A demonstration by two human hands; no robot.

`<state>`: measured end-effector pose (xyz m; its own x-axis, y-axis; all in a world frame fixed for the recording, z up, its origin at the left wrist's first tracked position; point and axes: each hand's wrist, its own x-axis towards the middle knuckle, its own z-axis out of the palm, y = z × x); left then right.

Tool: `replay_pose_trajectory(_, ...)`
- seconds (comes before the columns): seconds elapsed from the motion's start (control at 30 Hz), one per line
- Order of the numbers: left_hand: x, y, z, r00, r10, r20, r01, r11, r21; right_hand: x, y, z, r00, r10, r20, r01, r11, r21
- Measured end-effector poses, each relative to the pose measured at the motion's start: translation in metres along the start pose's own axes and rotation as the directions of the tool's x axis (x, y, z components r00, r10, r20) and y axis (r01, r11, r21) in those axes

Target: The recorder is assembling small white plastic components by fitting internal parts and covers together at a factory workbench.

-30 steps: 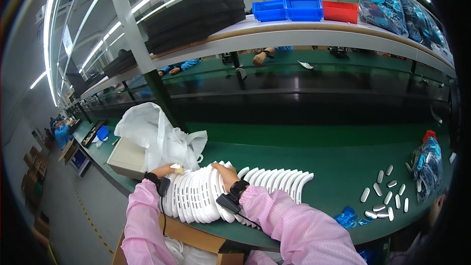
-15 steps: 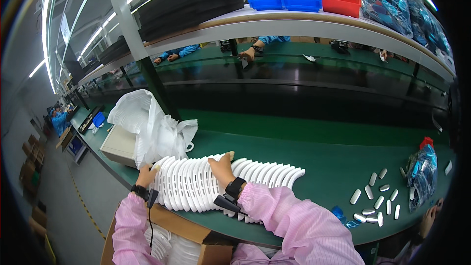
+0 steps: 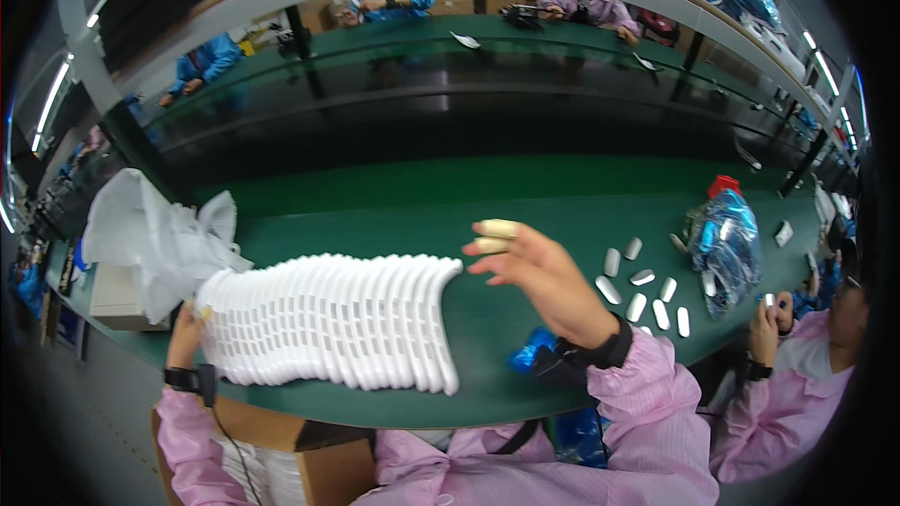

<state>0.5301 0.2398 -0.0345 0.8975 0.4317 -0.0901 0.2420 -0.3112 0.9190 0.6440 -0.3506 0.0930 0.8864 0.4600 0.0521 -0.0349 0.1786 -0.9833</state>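
Left hand (image 3: 184, 339) at the left end of the row of white slotted parts (image 3: 328, 323) lying on the tabletop (image 3: 492, 365); can't tell if it's clamped. Step looks like steadying the row. Right hand (image 3: 558, 295) raised beyond the row's right end, empty, fingers apart; gripping there calls for moving it left and down.

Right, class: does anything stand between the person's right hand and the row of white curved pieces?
Nothing visible does. Only green tabletop shows between the right hand and the right end of the row of white curved pieces.
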Motion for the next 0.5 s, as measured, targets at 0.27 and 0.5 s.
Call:
replay_pose_trajectory(0.27,-0.085,0.167,0.174,0.856,0.505,0.115,-0.496,0.737,0.458,-0.115,0.003,-0.08,0.965,-0.191,-0.182,-0.072,0.472,-0.879)
replay_pose_trajectory(0.5,-0.14,0.185,0.346,0.658,0.571,0.491,-0.699,0.223,0.679,-0.144,0.035,-0.11,0.907,-0.292,-0.304,-0.237,0.242,-0.941)
